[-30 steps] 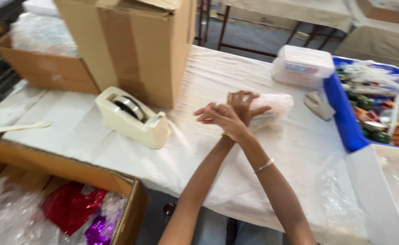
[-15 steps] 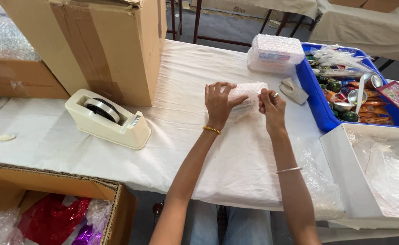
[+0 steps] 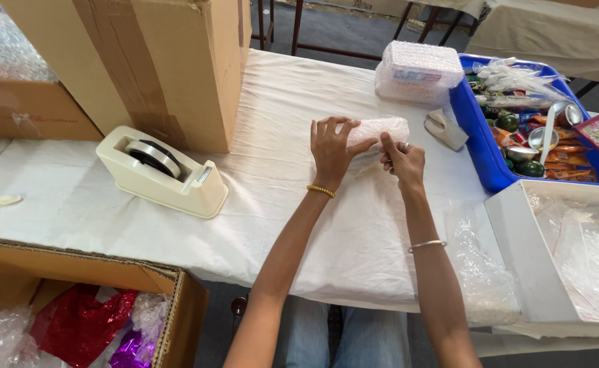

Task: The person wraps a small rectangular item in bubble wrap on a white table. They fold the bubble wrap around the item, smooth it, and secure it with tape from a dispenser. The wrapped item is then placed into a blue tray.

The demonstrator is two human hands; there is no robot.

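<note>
- Bubble-wrapped parcel (image 3: 380, 133) lies on the white tablecloth (image 3: 279, 191), under the fingers of the left hand (image 3: 331, 150) and touching the fingertips of the right hand (image 3: 402, 160).
- Left hand lies spread over the parcel's near end, pressing it down; right hand pinches the wrap's edge between thumb and forefinger.
- Parcel looks light and soft-skinned, the wrap springy and slippery; it is probably best held flat across its body, not by the loose edge.
- Beyond the right hand, a blue tray (image 3: 477, 136) holds packets, small metal bowls and green items.
- Nearer, right of that hand, a white box (image 3: 517, 266) holds clear plastic bags.
- Left of the left hand stands a cream tape dispenser (image 3: 160, 172); a cardboard box (image 3: 177, 300) below holds red and purple foil.
</note>
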